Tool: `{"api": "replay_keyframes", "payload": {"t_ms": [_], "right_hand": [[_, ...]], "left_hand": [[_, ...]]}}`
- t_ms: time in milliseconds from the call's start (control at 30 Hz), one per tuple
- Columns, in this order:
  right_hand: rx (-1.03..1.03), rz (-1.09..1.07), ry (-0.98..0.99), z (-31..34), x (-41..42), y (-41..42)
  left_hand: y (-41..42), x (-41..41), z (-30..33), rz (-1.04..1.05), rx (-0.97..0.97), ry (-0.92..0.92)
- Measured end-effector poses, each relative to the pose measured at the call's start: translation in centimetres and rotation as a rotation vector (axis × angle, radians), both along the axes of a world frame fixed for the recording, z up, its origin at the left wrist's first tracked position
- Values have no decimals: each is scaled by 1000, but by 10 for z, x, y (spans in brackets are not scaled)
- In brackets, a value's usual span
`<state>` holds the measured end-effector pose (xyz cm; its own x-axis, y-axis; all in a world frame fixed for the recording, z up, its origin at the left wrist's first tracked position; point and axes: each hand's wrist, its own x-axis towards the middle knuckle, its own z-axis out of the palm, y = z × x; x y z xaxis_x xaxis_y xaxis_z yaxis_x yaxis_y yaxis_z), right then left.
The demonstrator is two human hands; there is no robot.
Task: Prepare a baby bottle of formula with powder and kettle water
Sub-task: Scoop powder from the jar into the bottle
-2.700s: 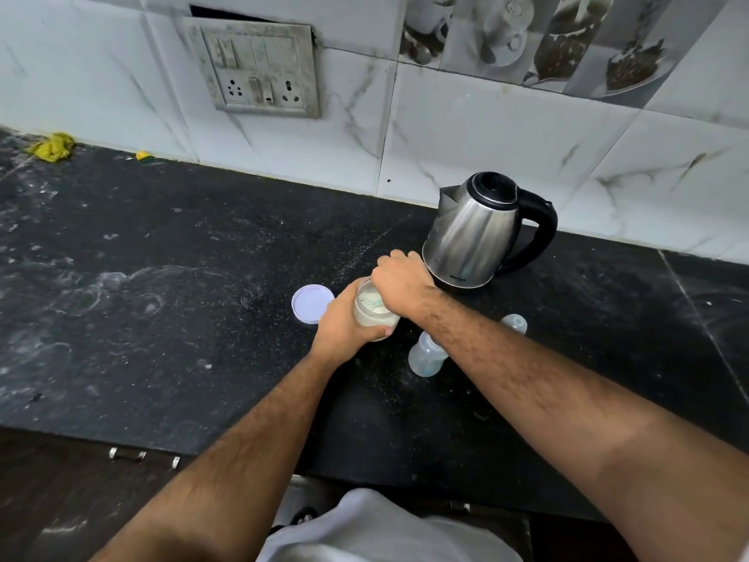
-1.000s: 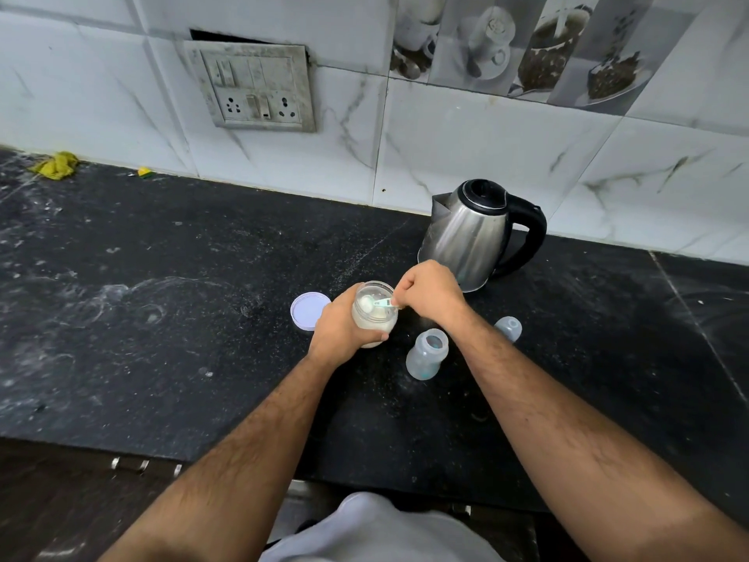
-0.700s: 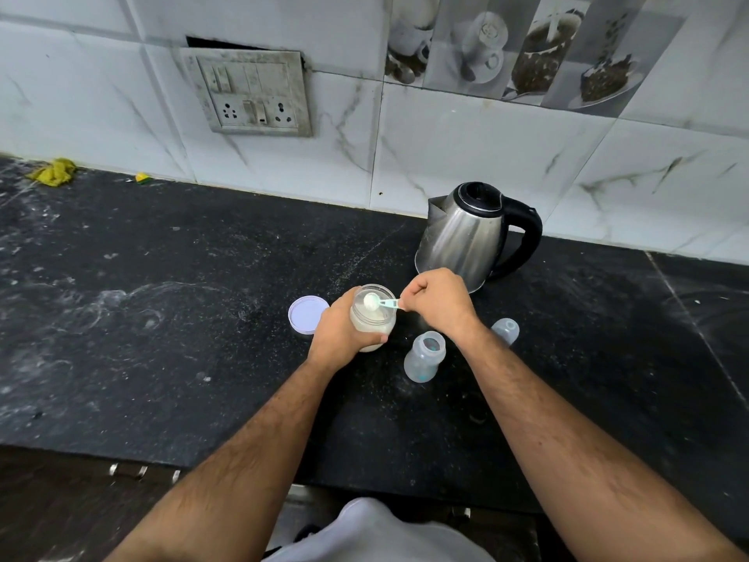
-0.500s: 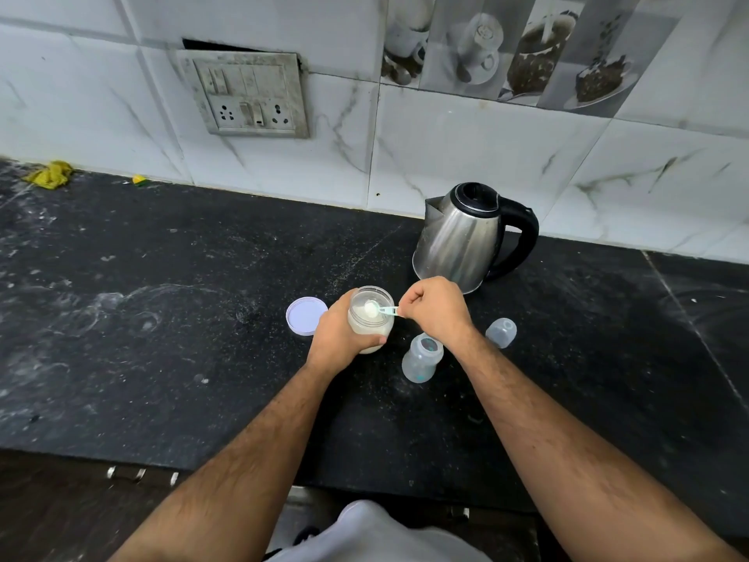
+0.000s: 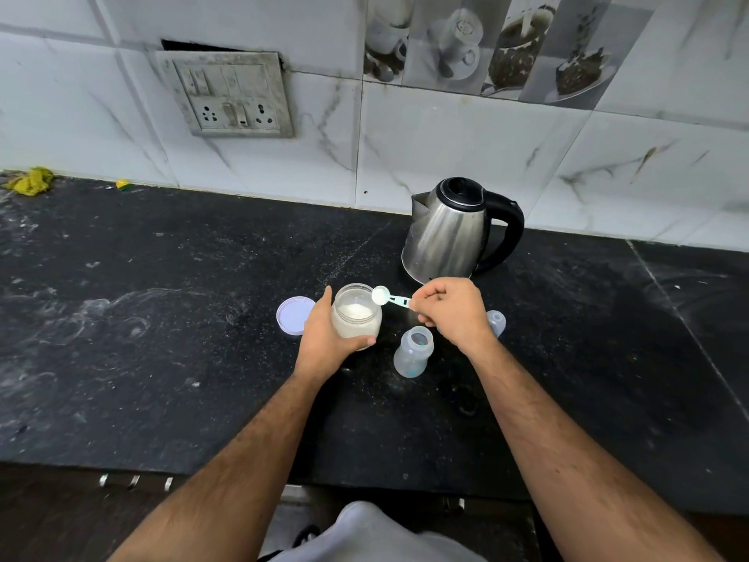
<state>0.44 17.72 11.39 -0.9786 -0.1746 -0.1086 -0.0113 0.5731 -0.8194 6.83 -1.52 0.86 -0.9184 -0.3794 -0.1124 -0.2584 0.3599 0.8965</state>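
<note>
My left hand (image 5: 324, 338) grips an open clear jar (image 5: 356, 316) of white powder that stands on the black counter (image 5: 162, 338). My right hand (image 5: 450, 312) pinches the handle of a small pale-blue scoop (image 5: 387, 298); its bowl is heaped with powder and sits over the jar's right rim. An open, empty baby bottle (image 5: 412, 351) stands just right of the jar, below my right hand. The bottle's clear cap (image 5: 496, 321) lies behind my right wrist. A steel kettle (image 5: 450, 233) with a black handle stands behind the jar.
The jar's white lid (image 5: 294, 316) lies flat left of my left hand. A switch and socket plate (image 5: 231, 97) is on the tiled wall. A yellow cloth scrap (image 5: 30, 181) lies at the far left. The counter's front edge runs below my forearms.
My right hand has drawn the scoop up and out of the jar, loaded with powder, to the jar's right rim. My left hand has kept its grip on the jar.
</note>
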Motion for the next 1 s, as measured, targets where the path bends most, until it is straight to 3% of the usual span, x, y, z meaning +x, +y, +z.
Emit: {"api": "replay_keyframes", "payload": {"t_ms": [233, 567, 1000], "right_hand": [[-49, -79, 39, -7, 17, 47], [62, -51, 181, -22, 37, 67], [346, 141, 594, -43, 54, 66]], "left_hand": [[21, 50, -7, 207, -164, 196], [75, 38, 1, -111, -113, 144], [84, 16, 4, -158, -106, 132]]}}
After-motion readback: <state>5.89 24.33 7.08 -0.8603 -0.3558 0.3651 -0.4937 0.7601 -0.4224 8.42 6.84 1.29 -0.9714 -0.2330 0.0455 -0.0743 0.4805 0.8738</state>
